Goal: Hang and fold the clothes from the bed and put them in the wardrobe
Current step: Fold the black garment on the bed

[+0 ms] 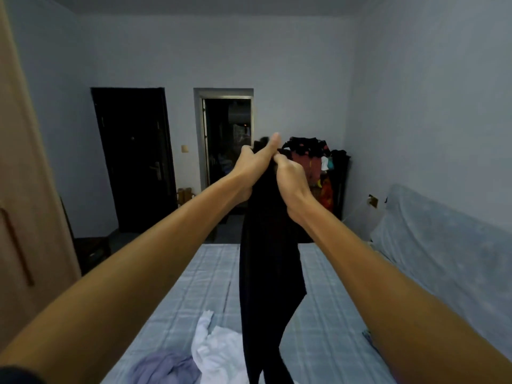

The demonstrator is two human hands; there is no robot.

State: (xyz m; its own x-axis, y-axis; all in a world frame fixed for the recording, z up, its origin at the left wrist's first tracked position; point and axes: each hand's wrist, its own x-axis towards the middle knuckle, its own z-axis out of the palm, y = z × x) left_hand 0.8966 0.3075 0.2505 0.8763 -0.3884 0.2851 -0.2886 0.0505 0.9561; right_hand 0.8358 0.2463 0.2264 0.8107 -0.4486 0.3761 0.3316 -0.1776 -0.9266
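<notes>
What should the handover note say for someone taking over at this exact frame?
Left grip: holds the top of the black garment, raised above the bed.
Right grip: pinches the same top edge, right beside the left.
The black garment hangs unfolded; no hanger in view.
On the bed, crumpled: white garment, lavender garment.
Done: nothing visibly folded or hung.
Left: hang or fold all three and put them in the wardrobe, apparently the tan door on the left.

Bare sheet (332, 286) on both sides of the black garment (268, 267); white garment (219, 350) and lilac garment (163, 367) at near left
</notes>
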